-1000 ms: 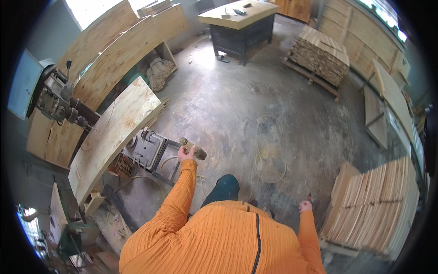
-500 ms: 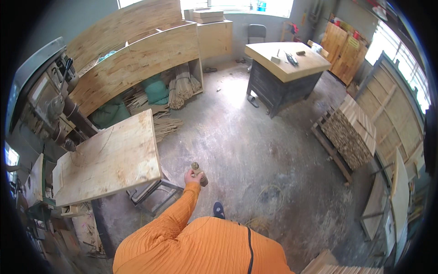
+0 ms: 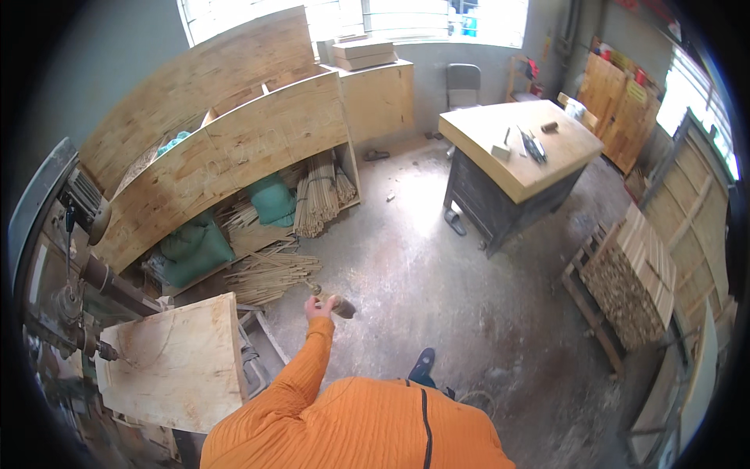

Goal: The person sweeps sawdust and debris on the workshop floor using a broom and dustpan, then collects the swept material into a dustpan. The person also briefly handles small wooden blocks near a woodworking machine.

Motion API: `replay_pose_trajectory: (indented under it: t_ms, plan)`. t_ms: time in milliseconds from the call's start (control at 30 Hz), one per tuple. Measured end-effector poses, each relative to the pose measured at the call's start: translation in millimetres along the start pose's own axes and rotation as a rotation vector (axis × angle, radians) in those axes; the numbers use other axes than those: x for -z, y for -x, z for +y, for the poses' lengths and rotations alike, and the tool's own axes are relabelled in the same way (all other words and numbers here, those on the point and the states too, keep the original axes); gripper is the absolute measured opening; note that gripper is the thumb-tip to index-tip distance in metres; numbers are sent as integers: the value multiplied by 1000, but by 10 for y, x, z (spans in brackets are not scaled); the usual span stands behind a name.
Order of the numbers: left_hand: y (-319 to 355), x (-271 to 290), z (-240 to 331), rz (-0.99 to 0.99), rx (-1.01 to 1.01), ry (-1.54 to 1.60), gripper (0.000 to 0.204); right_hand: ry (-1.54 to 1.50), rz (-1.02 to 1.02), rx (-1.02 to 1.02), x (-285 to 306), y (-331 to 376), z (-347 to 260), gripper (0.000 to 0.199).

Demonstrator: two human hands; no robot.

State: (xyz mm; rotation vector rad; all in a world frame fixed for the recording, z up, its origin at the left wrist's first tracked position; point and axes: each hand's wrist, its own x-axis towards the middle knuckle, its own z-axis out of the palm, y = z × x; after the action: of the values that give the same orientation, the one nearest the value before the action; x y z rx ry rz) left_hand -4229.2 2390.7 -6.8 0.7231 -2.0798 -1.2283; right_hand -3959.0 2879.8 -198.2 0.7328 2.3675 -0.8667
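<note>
My left hand (image 3: 319, 306) reaches out ahead of me, its fingers closed round a brown object (image 3: 343, 307). This object has a small round knob on one side of my fingers and a darker, thicker end on the other; its exact kind is unclear. It is held in the air over the concrete floor, to the right of a pale wooden board-topped stand (image 3: 176, 356). An orange sleeve covers my left arm. Nothing of my right hand shows.
A drill press (image 3: 74, 289) stands at the left. Ahead, a wooden bin (image 3: 234, 144) shelters bundled sticks (image 3: 316, 195) and green sacks (image 3: 195, 250). Tools lie on a dark-sided workbench (image 3: 508, 184). At the right, stacked wood strips (image 3: 629, 301) rest on a low frame. One shoe (image 3: 424, 361) shows below.
The view has shifted; the board-topped stand now sits lower and the workbench farther right. My foot shows farther right. My left hand keeps hold of the brown object, which is now turned more sideways.
</note>
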Motion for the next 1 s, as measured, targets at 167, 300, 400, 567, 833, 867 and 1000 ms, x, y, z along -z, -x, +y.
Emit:
replay_pose_trajectory:
  t_ms: [167,300,400,567,833,867,1000]
  plan:
    - [-639,-363,29,190,13,-104,39,115,-67,49,944,-1145,-989,33]
    - [-1057,-511,-111,270,128,-162,42,151,-46,178,1819,-2422,-2220,29]
    - [-1466,-869,-209,334,193,-132,42,-23,158,348,2273,-3375,-3089,23]
    - [-2161,-1013,-389,464,291,-121,40,-290,-119,271,1886,-3895,-4738,24]
    - [-3655,-1399,-742,507,372,-198,45,54,-299,483,1043,-4215,-5835,25]
    - [-3869,-1450,-755,511,389,-171,46,65,-235,586,940,-4276,-6003,25]
    - [-4364,-1548,-853,608,351,-233,47,94,-468,202,997,-4419,-6800,25]
